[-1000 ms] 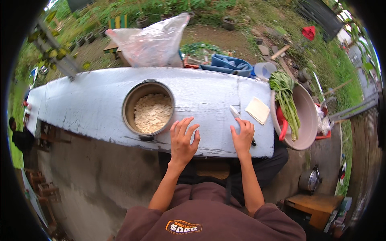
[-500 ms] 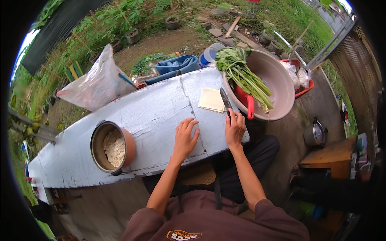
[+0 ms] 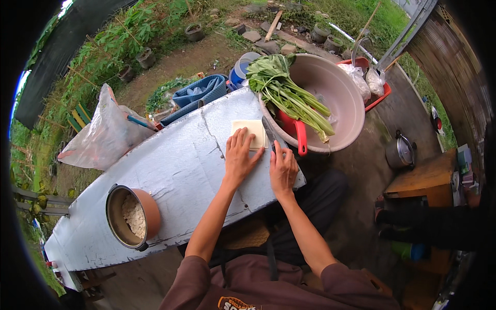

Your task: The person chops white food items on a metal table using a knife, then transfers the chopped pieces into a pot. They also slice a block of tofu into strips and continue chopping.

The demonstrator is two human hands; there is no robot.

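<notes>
A small stack of square, pale-cream sheets, like pastry wrappers (image 3: 243, 125), lies on the silver-covered table (image 3: 181, 160). My left hand (image 3: 239, 159) rests with its fingers stretched over the near left part of the stack, pressing on it. In my right hand (image 3: 283, 169) is the dark handle of a knife (image 3: 268, 130), its blade pointing away along the right edge of the sheets. Whether the blade touches them, I cannot tell. To the right, a large pinkish basin (image 3: 347, 106) holds leafy green stalks (image 3: 292, 93) and a red-handled item (image 3: 301, 138).
A pot (image 3: 151, 213) with pale crumbly pieces stands at the table's left. Beyond the far edge are a filled plastic bag (image 3: 106, 137) and a blue folded mat (image 3: 209, 92). A red tray (image 3: 381, 93) with bags sits behind the basin. Another person's dark-clad leg (image 3: 423, 219) shows at right.
My left hand has moved forward onto the stack of sheets. The knife stays in my right hand beside the stack. The whole view has shifted slightly.
</notes>
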